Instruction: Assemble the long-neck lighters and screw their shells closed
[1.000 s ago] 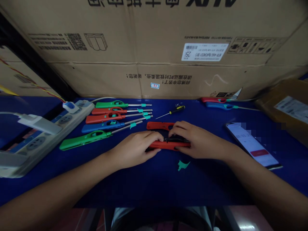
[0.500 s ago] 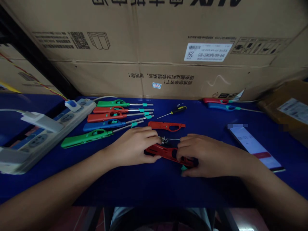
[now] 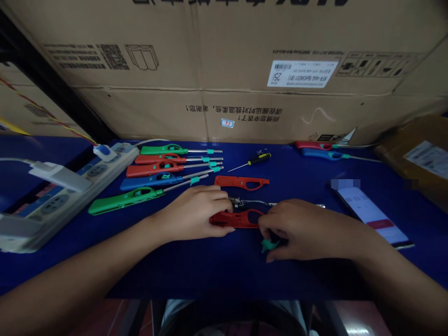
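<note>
My left hand (image 3: 198, 212) is closed on the left end of a red half-shell of a long-nosed lighter (image 3: 241, 219), its hollow side facing up. My right hand (image 3: 292, 228) is at the shell's right end. Between its thumb and fingers is a small teal plastic piece (image 3: 269, 245), partly hidden. Just behind the shell lie the lighter's inner parts (image 3: 238, 201) with a thin tube, partly covered by both hands. A metal tip (image 3: 320, 206) shows beyond my right hand. The other red half-shell (image 3: 241, 182) rests farther back.
Several assembled lighters (image 3: 154, 180) lie at the left beside a power strip (image 3: 75, 196). A yellow-black screwdriver (image 3: 259, 159) is behind the shells. At the right are a blue lighter (image 3: 322, 154), a red lighter (image 3: 311, 145), a phone (image 3: 367, 212) and a carton (image 3: 416, 158).
The red half-shell in my left hand has turned to lie more level. My right fingers have come away from much of its right end, and more of the teal piece shows.
</note>
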`<state>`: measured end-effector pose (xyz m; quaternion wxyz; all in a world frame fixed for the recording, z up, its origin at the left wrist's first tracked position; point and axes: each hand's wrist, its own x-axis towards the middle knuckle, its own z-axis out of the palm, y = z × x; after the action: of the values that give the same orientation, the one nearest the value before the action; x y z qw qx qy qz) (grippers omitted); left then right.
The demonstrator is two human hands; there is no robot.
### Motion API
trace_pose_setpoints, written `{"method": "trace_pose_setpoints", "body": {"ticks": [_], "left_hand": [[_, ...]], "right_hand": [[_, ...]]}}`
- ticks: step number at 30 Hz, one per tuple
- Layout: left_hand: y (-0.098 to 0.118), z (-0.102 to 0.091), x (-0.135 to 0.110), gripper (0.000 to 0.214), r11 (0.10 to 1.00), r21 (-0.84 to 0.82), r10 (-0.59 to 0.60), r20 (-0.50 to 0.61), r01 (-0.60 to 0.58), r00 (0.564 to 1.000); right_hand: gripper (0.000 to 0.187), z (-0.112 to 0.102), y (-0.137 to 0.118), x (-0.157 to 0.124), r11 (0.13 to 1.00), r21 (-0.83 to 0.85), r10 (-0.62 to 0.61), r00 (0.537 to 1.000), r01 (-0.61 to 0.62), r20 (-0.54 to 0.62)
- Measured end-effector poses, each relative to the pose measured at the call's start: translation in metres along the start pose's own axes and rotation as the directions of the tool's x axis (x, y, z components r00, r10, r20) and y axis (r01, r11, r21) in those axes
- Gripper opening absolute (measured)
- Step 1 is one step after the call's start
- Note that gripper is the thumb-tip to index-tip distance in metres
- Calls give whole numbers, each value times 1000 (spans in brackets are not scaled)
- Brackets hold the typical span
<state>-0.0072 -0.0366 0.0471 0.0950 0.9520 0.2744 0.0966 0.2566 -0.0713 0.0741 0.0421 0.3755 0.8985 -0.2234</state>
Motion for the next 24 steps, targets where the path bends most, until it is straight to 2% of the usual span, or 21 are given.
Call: {"method": "trace_pose_setpoints", "body": {"ticks": [7, 11, 16, 19, 21, 24], "left_hand": [[-3, 4, -1, 23, 1000, -14, 24, -43, -25, 999], [-3, 10, -1, 27, 997, -23, 67, -68, -69, 995], [-4, 9, -2, 32, 992, -25, 121, -172, -127, 978], [-7, 1, -3, 24, 996, 13, 93, -242, -92, 966], [-12, -4, -3, 19, 996, 67, 68, -245, -53, 967], [-18, -6, -3, 18, 991, 131, 53, -208, -26, 977]], "right_hand": [[4, -8, -3, 2, 998, 58, -13, 999, 10, 47], [4, -12, 3, 6, 996, 82, 27, 995, -19, -97], [11, -6, 25, 16, 958, -205, 141, 949, -203, -282], [18, -2, 34, 19, 934, -230, 193, 927, -274, -321], [19, -1, 36, 20, 938, -223, 182, 925, -265, -335], [15, 1, 37, 22, 967, -187, 93, 926, -171, -367]]}}
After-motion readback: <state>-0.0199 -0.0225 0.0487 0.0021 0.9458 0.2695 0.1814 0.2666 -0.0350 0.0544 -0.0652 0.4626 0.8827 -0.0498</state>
